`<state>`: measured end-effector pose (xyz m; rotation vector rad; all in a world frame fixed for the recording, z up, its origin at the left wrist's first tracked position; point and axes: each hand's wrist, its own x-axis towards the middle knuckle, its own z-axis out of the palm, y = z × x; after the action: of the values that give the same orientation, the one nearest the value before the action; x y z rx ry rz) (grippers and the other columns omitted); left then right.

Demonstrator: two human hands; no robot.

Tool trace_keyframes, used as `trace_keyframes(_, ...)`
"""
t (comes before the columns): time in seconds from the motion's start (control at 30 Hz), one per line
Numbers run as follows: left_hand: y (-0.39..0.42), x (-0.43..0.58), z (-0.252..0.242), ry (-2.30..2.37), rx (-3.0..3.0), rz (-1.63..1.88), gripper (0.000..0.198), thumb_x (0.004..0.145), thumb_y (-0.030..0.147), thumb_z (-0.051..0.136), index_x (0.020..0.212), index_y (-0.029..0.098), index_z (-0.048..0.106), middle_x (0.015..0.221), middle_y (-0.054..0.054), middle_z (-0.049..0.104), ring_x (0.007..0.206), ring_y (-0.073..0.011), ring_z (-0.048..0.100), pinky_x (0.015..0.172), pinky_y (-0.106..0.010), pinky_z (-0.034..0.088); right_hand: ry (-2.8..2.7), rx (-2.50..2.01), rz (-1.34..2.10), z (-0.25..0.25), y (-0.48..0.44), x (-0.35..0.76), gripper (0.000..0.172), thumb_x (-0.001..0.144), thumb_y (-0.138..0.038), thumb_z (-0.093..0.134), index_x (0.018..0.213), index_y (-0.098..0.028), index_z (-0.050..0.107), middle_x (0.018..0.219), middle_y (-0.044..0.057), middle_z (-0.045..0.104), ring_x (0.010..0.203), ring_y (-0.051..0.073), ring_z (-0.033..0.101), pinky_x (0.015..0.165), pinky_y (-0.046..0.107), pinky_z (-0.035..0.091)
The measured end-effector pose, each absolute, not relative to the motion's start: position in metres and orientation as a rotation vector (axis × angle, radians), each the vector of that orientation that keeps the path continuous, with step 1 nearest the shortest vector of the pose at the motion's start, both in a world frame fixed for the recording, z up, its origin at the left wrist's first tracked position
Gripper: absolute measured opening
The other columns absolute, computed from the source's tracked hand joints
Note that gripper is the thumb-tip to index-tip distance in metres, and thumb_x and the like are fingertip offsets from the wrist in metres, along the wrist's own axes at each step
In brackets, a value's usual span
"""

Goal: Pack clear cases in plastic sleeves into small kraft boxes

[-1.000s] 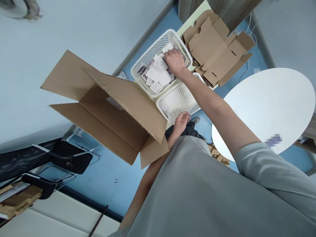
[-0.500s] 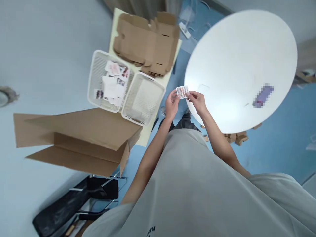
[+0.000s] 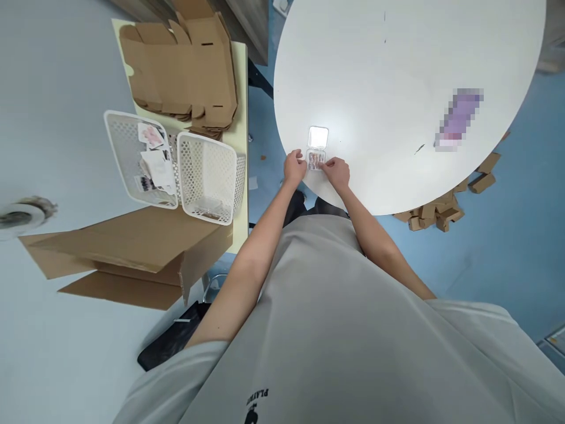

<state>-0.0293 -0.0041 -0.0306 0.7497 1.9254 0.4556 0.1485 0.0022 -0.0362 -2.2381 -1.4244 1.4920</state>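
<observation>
On the near edge of the white round table (image 3: pixel 397 76) lies a small clear plastic case (image 3: pixel 318 137), its lid laid back. In its nearer half sits a small tray (image 3: pixel 316 159) of slim pinkish pieces, too small to name surely. My left hand (image 3: pixel 295 168) is at the tray's left side, fingers curled and thumb against the edge. From the other side my right hand (image 3: pixel 338 172) pinches the tray's right edge between thumb and fingers.
A purple pixelated object (image 3: pixel 460 118) lies across the table. To the left, a side table holds flattened cardboard boxes (image 3: pixel 180 70), a white basket of cards (image 3: pixel 115 147) and another white basket (image 3: pixel 207 141). A large open carton (image 3: pixel 132 247) stands nearer; small brown boxes (image 3: pixel 435 212) lie on the floor.
Both hands have brought the small tray from in front of the table's edge onto the table, at the clear case. The view has shifted, with the table now nearer.
</observation>
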Motion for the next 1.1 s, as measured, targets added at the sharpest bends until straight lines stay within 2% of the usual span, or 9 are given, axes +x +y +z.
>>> trace_keyframes(0.2, 0.010, -0.018, -0.032, 1.913, 0.683, 0.507, 0.048, 0.097, 0.006, 0.077, 0.145, 0.009, 0.073, 0.137, -0.019, 0.078, 0.126, -0.0310, 0.075, 0.125, -0.045, 0.052, -1.367, -2.141, 1.486, -0.051, 0.016, 0.148, 0.033, 0.106, -0.037, 0.067, 0.131, -0.016, 0.071, 0.126, 0.016, 0.081, 0.122, 0.029, 0.076, 0.118, 0.047, 0.056)
trace_keyframes(0.37, 0.004, -0.005, -0.022, 1.715, 0.414, 0.569, 0.058, 0.098, 0.010, 0.073, 0.155, 0.019, 0.068, 0.109, -0.008, 0.079, 0.115, -0.0257, 0.078, 0.117, -0.050, 0.061, -1.022, -1.861, 1.878, -0.052, 0.017, 0.182, 0.055, 0.096, -0.051, 0.076, 0.141, -0.020, 0.069, 0.111, 0.008, 0.080, 0.113, 0.029, 0.077, 0.113, 0.053, 0.064)
trace_keyframes(0.47, 0.000, -0.001, -0.008, 1.488, 0.325, 0.617, 0.055, 0.093, 0.016, 0.077, 0.147, 0.025, 0.072, 0.118, -0.008, 0.080, 0.115, -0.0244, 0.080, 0.115, -0.053, 0.062, -0.898, -1.602, 2.040, -0.036, 0.014, 0.213, 0.066, 0.089, -0.062, 0.084, 0.144, -0.028, 0.068, 0.118, 0.007, 0.079, 0.111, 0.028, 0.076, 0.108, 0.055, 0.068)
trace_keyframes(0.63, -0.001, 0.016, 0.008, 1.324, 0.301, 0.694, 0.030, 0.096, 0.028, 0.073, 0.125, 0.020, 0.078, 0.143, -0.014, 0.077, 0.131, -0.0279, 0.077, 0.123, -0.052, 0.058, -0.891, -1.473, 2.066, -0.007, 0.010, 0.247, 0.056, 0.096, -0.079, 0.070, 0.127, -0.032, 0.074, 0.145, 0.008, 0.074, 0.122, 0.028, 0.075, 0.107, 0.055, 0.070)
trace_keyframes(0.7, -0.001, 0.026, 0.009, 1.323, 0.307, 0.715, 0.040, 0.098, 0.034, 0.075, 0.136, 0.023, 0.075, 0.152, -0.015, 0.073, 0.143, -0.0315, 0.071, 0.125, -0.055, 0.056, -0.980, -1.468, 2.018, -0.005, 0.010, 0.250, 0.061, 0.090, -0.080, 0.077, 0.128, -0.032, 0.073, 0.151, 0.008, 0.072, 0.125, 0.029, 0.074, 0.110, 0.054, 0.069)
trace_keyframes(0.77, -0.001, 0.034, 0.008, 1.351, 0.325, 0.735, 0.061, 0.093, 0.035, 0.083, 0.152, 0.027, 0.067, 0.162, -0.015, 0.067, 0.152, -0.0343, 0.065, 0.127, -0.057, 0.055, -1.082, -1.468, 1.947, -0.008, 0.010, 0.249, 0.070, 0.083, -0.076, 0.086, 0.135, -0.031, 0.072, 0.156, 0.009, 0.070, 0.123, 0.030, 0.074, 0.113, 0.056, 0.067)
trace_keyframes(0.9, 0.007, 0.036, 0.007, 1.472, 0.330, 0.820, 0.090, 0.087, 0.032, 0.092, 0.168, 0.027, 0.053, 0.172, -0.018, 0.058, 0.158, -0.0373, 0.059, 0.129, -0.056, 0.054, -1.224, -1.463, 1.855, -0.021, 0.024, 0.229, 0.078, 0.083, -0.074, 0.085, 0.143, -0.027, 0.072, 0.157, 0.012, 0.070, 0.126, 0.035, 0.075, 0.118, 0.060, 0.063)
trace_keyframes(1.0, 0.018, 0.023, 0.016, 1.575, 0.252, 0.917, 0.090, 0.098, 0.036, 0.086, 0.176, 0.031, 0.043, 0.179, -0.017, 0.052, 0.158, -0.0334, 0.061, 0.130, -0.050, 0.054, -1.323, -1.431, 1.760, -0.031, 0.056, 0.194, 0.075, 0.085, -0.076, 0.083, 0.141, -0.026, 0.073, 0.158, 0.013, 0.070, 0.140, 0.037, 0.069, 0.121, 0.058, 0.061)
trace_keyframes(1.1, 0.017, 0.001, 0.037, 1.668, 0.190, 0.986, 0.072, 0.110, 0.037, 0.074, 0.175, 0.031, 0.044, 0.179, -0.016, 0.053, 0.157, -0.0297, 0.062, 0.128, -0.048, 0.055, -1.447, -1.488, 1.619, -0.043, 0.104, 0.150, 0.068, 0.092, -0.073, 0.078, 0.141, -0.026, 0.071, 0.157, 0.014, 0.070, 0.150, 0.036, 0.061, 0.121, 0.054, 0.061)
